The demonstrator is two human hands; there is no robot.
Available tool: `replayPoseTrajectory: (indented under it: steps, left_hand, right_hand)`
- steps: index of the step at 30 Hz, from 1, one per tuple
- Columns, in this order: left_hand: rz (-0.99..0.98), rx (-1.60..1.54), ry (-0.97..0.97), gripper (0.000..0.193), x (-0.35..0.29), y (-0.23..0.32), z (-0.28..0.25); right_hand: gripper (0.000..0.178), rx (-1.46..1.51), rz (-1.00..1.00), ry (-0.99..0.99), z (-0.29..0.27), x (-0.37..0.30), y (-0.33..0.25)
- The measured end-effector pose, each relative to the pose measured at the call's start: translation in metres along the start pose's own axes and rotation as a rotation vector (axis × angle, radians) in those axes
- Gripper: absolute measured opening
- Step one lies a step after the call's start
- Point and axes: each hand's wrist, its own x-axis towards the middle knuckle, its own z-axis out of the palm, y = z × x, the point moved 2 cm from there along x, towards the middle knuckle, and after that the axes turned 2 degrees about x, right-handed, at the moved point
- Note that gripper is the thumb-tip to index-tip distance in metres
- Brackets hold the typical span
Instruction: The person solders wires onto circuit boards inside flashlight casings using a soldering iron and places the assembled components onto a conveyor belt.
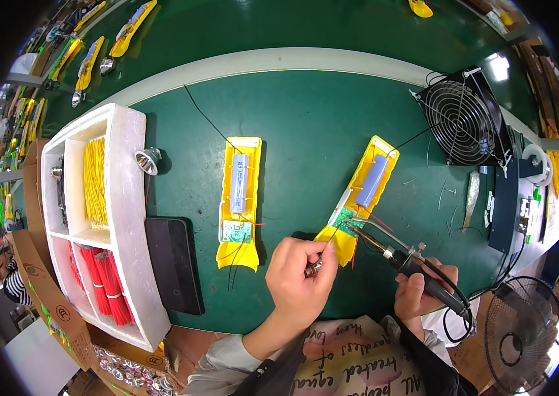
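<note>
My right hand (418,290) grips a soldering iron (418,267) with a thin curved metal tube along it. The iron's tip meets the green circuit board (347,221) in the right yellow torch housing (366,185), which lies tilted and holds a blue battery cell (372,181). My left hand (300,274) is closed by the housing's lower end, pinching a small shiny lamp reflector (313,268) mostly hidden by the fingers. Left of it lies a second yellow housing (246,256), with its own blue cell (239,185), circuit board (236,231) and loose wires.
At left stand a white foam box (128,218) of yellow wires (95,185) and red wires (111,290), a loose reflector (148,160) and a black tablet-like slab (174,264). A black fan (461,119) is back right; a round caged fan (517,336) is lower right.
</note>
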Motion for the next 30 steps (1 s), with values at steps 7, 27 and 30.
replayPoseTrajectory:
  steps: [7, 27, 30]
  left_hand:
    - [-0.002, 0.003, 0.004, 0.012, -0.0004, -0.0001, 0.0004]
    - [0.022, 0.021, 0.017, 0.013, 0.0000, 0.0002, 0.0019]
    - [0.022, 0.021, 0.014, 0.013, -0.0002, 0.0000, 0.0015]
  right_hand:
    - [0.031, 0.001, -0.010, 0.002, 0.0014, 0.0010, 0.0002]
    - [0.035, -0.010, -0.047, -0.018, -0.0013, -0.0004, 0.0022]
    - [0.035, -0.011, -0.036, -0.018, -0.0004, -0.0009, 0.0020]
